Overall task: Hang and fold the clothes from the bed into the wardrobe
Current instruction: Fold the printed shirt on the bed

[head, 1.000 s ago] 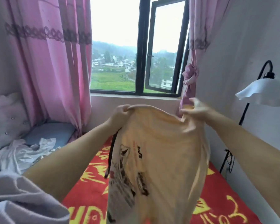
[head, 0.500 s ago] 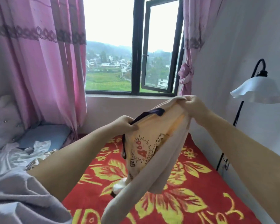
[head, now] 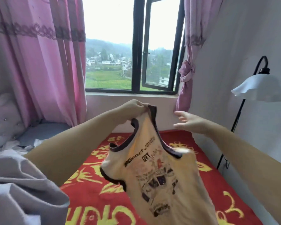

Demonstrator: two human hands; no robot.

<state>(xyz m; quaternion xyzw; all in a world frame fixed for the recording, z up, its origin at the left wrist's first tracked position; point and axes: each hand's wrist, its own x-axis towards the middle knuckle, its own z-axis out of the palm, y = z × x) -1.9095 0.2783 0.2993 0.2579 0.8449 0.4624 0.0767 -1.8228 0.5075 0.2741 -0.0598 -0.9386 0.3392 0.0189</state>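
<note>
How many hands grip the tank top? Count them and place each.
1. The left hand pinches the tank top at its shoulder strap; the right hand is open beside it, touching nothing.

Left hand (head: 135, 106) pinches one strap of a cream tank top (head: 159, 176) w/ dark trim; top hangs over the red-and-yellow bedspread (head: 94, 197), print side toward camera. Right hand (head: 189, 121) is off the top, just right of the strap, fingers spread & relaxed. Grey sleeve (head: 21, 190) near left. Far left: white cloth (head: 11, 143) crumpled by the padded headboard (head: 3, 116). Pink curtains (head: 39, 62) flank the window (head: 133, 46), right pane ajar. Lamp (head: 258, 88) stands at right wall.
</note>
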